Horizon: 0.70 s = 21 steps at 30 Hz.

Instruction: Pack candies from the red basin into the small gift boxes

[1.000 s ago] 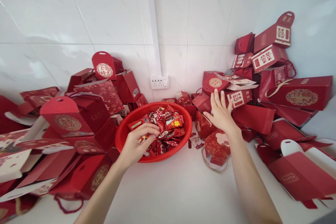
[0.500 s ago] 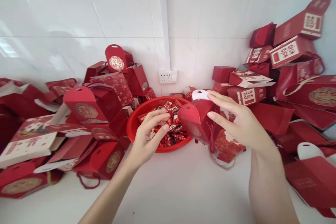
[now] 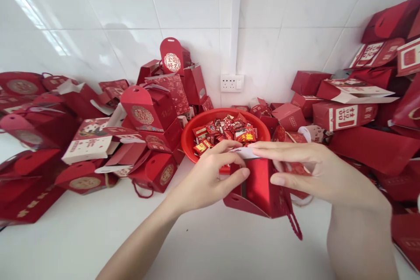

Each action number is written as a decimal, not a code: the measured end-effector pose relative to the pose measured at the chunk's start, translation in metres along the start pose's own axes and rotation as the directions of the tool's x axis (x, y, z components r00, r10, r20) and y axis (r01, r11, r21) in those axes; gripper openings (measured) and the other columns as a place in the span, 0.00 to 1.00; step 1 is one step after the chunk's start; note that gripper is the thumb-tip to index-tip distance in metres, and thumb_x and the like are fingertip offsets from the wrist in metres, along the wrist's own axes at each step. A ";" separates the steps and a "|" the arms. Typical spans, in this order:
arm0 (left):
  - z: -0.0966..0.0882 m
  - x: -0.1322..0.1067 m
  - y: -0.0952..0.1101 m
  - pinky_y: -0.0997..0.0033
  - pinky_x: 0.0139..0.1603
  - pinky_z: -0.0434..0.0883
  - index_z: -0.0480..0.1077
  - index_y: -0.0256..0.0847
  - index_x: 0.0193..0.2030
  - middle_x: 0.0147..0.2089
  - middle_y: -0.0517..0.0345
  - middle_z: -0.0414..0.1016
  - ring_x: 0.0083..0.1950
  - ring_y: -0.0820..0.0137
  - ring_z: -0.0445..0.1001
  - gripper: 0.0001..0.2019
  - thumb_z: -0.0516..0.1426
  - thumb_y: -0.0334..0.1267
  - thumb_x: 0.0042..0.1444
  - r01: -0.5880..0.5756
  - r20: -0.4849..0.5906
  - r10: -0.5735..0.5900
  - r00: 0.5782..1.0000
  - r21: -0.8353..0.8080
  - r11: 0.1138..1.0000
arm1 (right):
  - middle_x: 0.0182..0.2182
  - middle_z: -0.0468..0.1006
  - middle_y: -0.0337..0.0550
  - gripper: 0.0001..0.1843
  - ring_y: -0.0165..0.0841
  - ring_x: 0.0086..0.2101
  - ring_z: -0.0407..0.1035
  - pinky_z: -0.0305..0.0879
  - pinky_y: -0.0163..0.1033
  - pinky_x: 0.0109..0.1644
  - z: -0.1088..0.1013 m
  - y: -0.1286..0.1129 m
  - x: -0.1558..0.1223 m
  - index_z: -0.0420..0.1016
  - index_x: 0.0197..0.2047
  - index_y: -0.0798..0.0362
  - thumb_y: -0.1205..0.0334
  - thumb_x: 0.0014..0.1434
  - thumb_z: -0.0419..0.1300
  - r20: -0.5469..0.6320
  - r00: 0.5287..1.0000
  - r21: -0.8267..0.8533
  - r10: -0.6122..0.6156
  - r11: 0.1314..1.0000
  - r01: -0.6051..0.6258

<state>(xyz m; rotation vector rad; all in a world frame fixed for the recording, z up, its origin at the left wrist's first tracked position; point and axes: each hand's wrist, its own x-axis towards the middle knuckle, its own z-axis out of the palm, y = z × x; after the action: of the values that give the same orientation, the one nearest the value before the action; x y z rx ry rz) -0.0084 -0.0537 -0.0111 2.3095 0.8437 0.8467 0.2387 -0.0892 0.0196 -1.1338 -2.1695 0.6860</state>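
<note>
Between my two hands is a red gift box [image 3: 259,183] with its top open and its red inside showing. A twisted red cord handle [image 3: 294,223] hangs from its right side. My left hand [image 3: 218,173] grips the box's far left edge, thumb at the opening and fingers behind the pale flap [image 3: 245,153]. On the right, my right hand [image 3: 303,166] holds the far right edge, with fingers along the flap and thumb by the side wall. Just beyond stands a red plastic basket [image 3: 187,140] of wrapped sweets [image 3: 226,129], partly hidden by my hands and the box.
Red gift boxes [image 3: 149,113] are stacked at the left, some with lids up. Another heap of boxes [image 3: 344,113] rises at the right against the tiled wall. A wall socket [image 3: 232,83] sits behind the basket. The white tabletop [image 3: 197,245] lies in front.
My left hand has moved from over the basket onto the box. The box has come nearer and tipped, so its open inside now shows. The view has shifted left.
</note>
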 end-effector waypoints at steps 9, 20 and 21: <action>-0.025 -0.010 0.001 0.70 0.48 0.73 0.73 0.46 0.58 0.55 0.57 0.78 0.50 0.67 0.76 0.29 0.51 0.22 0.50 0.013 0.250 -0.008 0.968 -0.019 1.000 | 0.53 0.83 0.45 0.23 0.40 0.41 0.81 0.79 0.46 0.48 -0.016 0.009 0.005 0.82 0.55 0.43 0.47 0.58 0.67 0.054 0.991 0.109 0.120 0.986 -0.126; 0.003 -0.016 0.005 0.68 0.44 0.71 0.72 0.41 0.52 0.45 0.53 0.74 0.45 0.64 0.75 0.22 0.52 0.24 0.52 0.053 0.313 -0.173 0.934 0.357 0.933 | 0.42 0.78 0.46 0.10 0.42 0.41 0.75 0.69 0.43 0.40 0.056 -0.005 0.016 0.75 0.43 0.53 0.60 0.59 0.66 0.106 0.973 -0.534 0.203 0.837 -0.116; 0.003 -0.015 0.005 0.68 0.44 0.71 0.72 0.41 0.49 0.44 0.53 0.74 0.44 0.64 0.75 0.19 0.52 0.24 0.51 0.061 0.329 -0.187 0.926 0.358 0.932 | 0.43 0.76 0.47 0.11 0.43 0.40 0.74 0.68 0.43 0.39 0.063 -0.005 0.016 0.73 0.43 0.53 0.62 0.58 0.66 0.113 0.977 -0.581 0.181 0.810 -0.083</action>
<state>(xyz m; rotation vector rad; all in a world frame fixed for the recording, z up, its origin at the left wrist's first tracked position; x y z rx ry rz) -0.0132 -0.0679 -0.0155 2.5611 1.0212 0.2149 0.1840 -0.0889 -0.0162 -1.5919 -2.5455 0.1648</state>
